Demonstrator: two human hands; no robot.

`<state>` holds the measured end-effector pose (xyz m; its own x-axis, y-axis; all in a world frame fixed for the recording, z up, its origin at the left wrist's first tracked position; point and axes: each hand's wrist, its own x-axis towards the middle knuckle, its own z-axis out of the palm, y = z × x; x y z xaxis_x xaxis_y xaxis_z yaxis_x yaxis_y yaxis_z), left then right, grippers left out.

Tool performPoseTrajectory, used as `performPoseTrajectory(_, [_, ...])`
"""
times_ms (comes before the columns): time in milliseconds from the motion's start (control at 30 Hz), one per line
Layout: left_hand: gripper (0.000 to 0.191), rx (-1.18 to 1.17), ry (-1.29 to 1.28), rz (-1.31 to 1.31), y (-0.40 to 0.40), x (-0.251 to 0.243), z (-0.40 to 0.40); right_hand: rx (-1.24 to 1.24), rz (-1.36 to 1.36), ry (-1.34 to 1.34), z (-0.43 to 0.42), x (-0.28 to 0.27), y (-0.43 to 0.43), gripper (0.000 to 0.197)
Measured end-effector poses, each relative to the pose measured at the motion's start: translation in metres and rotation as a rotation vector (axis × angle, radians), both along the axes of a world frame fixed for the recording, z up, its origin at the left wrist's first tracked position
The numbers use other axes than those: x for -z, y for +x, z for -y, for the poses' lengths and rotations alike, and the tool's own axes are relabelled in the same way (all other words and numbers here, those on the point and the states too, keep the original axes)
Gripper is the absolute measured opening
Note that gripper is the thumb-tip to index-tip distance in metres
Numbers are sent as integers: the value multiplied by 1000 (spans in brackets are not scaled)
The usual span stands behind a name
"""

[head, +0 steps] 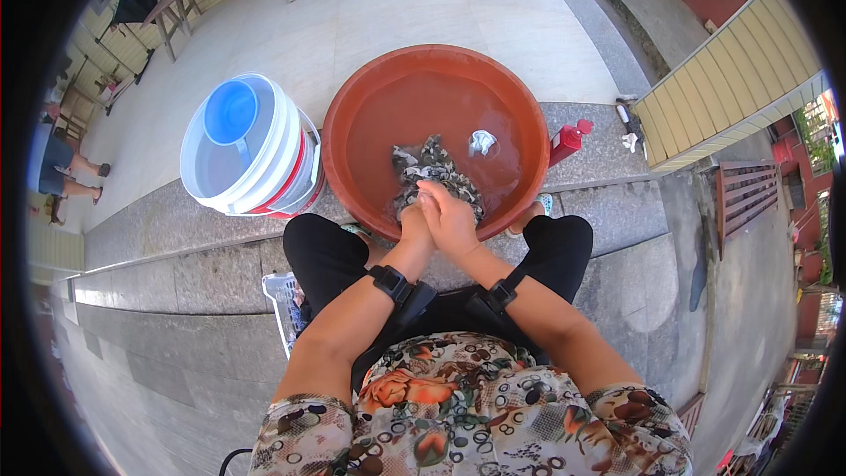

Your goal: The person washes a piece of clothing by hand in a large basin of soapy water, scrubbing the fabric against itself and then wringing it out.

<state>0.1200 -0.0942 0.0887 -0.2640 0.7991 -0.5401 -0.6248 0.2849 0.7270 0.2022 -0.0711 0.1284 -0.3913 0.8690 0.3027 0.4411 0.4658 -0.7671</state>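
Observation:
A large reddish-brown plastic basin (pixel 383 89) with water in it stands before me, between my knees. Over its near side, my left hand (pixel 416 221) and my right hand (pixel 452 215) are pressed together on a wet garment (pixel 433 162) with a dark and light camouflage-like pattern. The right fingers lie across the left hand, and both hide part of the cloth. The garment's far end spreads into the shallow water. A small crumpled white cloth (pixel 482 142) floats to the right, apart from my hands.
White buckets (pixel 284 175), seemingly nested, stand left of the basin, a blue dipper (pixel 231 112) in the top one. A red bottle (pixel 567 143) is at the right. By my left leg is a white plastic basket (pixel 277 307). Another person's legs (pixel 73 175) show far left.

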Motion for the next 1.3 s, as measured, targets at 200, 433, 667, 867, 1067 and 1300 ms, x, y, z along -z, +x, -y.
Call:
performPoseTrajectory(200, [46,-2,-81,-98,-11,13,3,67,-150,-273,-35,31,18,29])
performPoseTrajectory(433, [41,117,-183,-184,-10,7,-1,-217,-170,160,1,-5,-5,27])
performPoseTrajectory(667, [40,53,-130,-103,-5,15,7,-54,-3,-142,-7,8,-7,24])
performPoseTrajectory(867, [38,136,-73,-288,-6,17,9,73,-31,-248,-35,36,12,25])
performPoseTrajectory(1067, [29,99,16,-113,-24,17,6,-86,-439,-646,-48,41,41,29])
performPoseTrajectory(1300, [17,325,125,-144,-35,9,14,-323,-344,-745,-47,41,60,35])
